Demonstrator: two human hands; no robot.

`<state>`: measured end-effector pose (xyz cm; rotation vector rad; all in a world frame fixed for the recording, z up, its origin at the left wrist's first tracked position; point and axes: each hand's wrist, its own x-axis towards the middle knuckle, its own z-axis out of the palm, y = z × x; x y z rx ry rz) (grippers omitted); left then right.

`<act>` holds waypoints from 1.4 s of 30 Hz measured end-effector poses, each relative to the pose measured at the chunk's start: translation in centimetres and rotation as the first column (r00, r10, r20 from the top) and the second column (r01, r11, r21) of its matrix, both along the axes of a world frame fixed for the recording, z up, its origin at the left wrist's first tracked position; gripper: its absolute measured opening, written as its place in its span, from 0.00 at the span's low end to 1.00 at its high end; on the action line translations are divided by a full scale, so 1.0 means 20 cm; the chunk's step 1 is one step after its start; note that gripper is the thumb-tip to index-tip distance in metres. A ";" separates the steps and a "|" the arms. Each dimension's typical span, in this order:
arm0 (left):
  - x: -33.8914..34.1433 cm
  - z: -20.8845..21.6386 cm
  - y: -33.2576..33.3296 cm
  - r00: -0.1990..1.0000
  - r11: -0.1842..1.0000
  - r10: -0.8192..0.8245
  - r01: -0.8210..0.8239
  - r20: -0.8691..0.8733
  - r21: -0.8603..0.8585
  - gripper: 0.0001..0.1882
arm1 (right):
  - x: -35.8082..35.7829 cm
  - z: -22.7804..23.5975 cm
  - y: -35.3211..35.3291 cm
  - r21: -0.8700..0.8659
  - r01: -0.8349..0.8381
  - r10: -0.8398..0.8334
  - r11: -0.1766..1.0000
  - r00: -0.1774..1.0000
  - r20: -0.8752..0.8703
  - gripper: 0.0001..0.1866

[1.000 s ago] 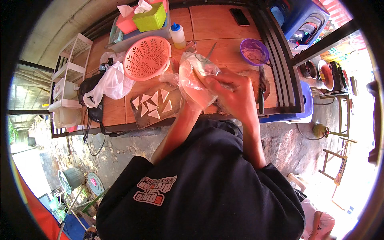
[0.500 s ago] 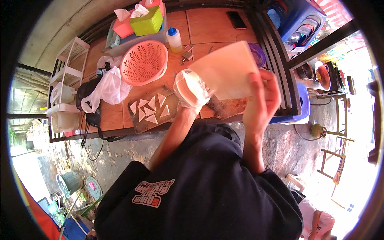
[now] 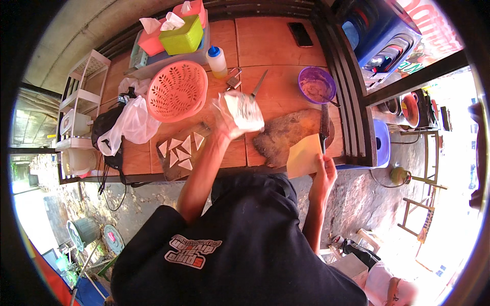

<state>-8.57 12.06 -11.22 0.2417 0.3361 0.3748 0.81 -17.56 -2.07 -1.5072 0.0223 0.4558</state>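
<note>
My left hand (image 3: 229,127) is closed on a crinkled clear plastic package of pale sheets (image 3: 245,113), blurred by motion above the table. Between thumb and fingers of my right hand (image 3: 325,173) hangs a thin, pale yellow pastry sheet (image 3: 303,155), roughly square. It overlaps the near right edge of a worn wooden board (image 3: 283,132). A long dark tool (image 3: 324,125) lies by the sheet's upper right corner. To the left, several small pale triangles (image 3: 180,151) rest on a second board (image 3: 167,172). A knife (image 3: 259,84) lies just beyond the package.
A purple bowl (image 3: 317,86) of brownish paste stands at the right. Leftward are a pink basket (image 3: 176,92), a blue-capped bottle (image 3: 217,62), a padlock (image 3: 234,81) and a white plastic bag (image 3: 137,122). A black phone (image 3: 300,34) lies at the back. Dark slats (image 3: 352,102) border the right side.
The sheet has come away from the package, down and toward me in my right hand. My left hand with the package has shifted slightly left. The bowl and right-hand board are now uncovered.
</note>
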 end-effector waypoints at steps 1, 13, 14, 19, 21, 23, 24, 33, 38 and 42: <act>0.08 -0.01 0.05 0.992 0.999 0.030 -0.028 -0.120 0.024 0.25 | -0.02 -0.02 -0.01 0.009 -0.003 0.003 1.000 1.000 -0.010 0.12; 0.84 -0.17 0.65 0.941 0.984 0.111 -0.150 -0.318 -0.099 0.47 | 0.06 -0.01 -0.02 -0.022 0.009 -0.010 1.000 0.999 -0.036 0.10; 0.81 -0.15 0.61 0.931 0.982 0.108 -0.154 -0.348 -0.108 0.46 | 0.07 -0.01 -0.02 -0.006 0.011 -0.012 1.000 0.999 -0.033 0.10; 0.43 0.00 0.08 0.860 0.884 -0.191 0.360 -0.472 0.299 0.39 | 0.08 -0.06 0.05 0.008 -0.068 0.069 0.998 0.996 -0.051 0.11; 0.26 0.05 -0.18 0.821 0.816 -0.355 0.506 -0.447 0.280 0.34 | 0.08 -0.07 0.11 0.083 -0.117 0.124 0.990 0.989 -0.086 0.10; 0.11 0.09 -0.35 0.841 0.819 -0.399 0.507 -0.366 0.270 0.28 | 0.08 -0.06 0.15 0.131 -0.209 0.219 0.969 0.973 -0.067 0.09; 0.06 0.12 -0.40 0.866 0.830 -0.374 0.472 -0.332 0.296 0.24 | 0.08 -0.05 0.16 0.204 -0.243 0.265 0.948 0.960 -0.087 0.10; 0.10 0.20 -0.44 0.914 0.670 0.023 0.286 -0.404 0.685 0.15 | 0.25 -0.07 0.14 -0.225 -0.271 0.327 0.936 0.906 0.268 0.14; 0.21 -0.05 -0.49 0.701 0.056 0.391 0.628 -0.596 0.776 0.16 | 0.35 -0.28 0.10 -0.617 -0.024 0.417 0.787 0.758 0.502 0.19; 0.16 -0.18 -0.53 0.748 -0.112 0.491 0.562 -0.446 0.820 0.18 | 0.33 -0.41 -0.05 -0.584 0.094 0.345 0.806 0.727 0.594 0.18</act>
